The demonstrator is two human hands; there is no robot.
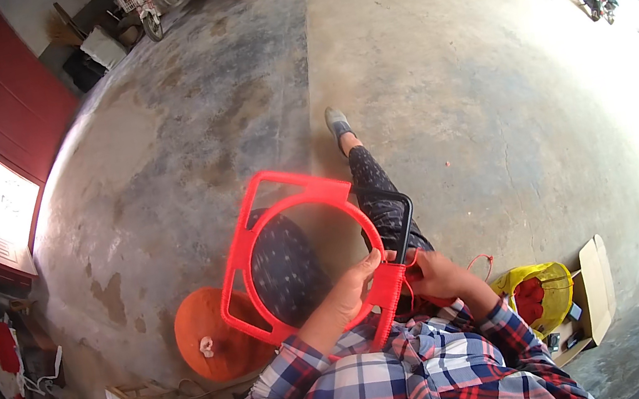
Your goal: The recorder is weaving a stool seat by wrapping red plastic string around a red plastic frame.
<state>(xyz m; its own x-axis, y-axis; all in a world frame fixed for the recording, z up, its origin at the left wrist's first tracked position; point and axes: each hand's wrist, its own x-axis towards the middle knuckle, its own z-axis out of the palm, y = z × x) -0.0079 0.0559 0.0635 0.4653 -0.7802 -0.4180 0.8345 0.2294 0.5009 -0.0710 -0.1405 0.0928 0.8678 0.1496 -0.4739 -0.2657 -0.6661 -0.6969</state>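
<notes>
Over concrete floor (pixel 454 92), left hand (pixel 354 288) clamps one red frame (pixel 335 190) beside right hand (pixel 442 274), its grip unclear.

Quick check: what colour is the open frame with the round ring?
Bright red; the frame shows best in the head view.

Left grip (pixel 356 283) curled, right grip (pixel 438 272) near it, both forearms (pixel 323 331) slanted inward.

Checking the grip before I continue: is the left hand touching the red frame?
Touching: the head view shows the left hand with its thumb against the red frame, at the ring's right side.
</notes>
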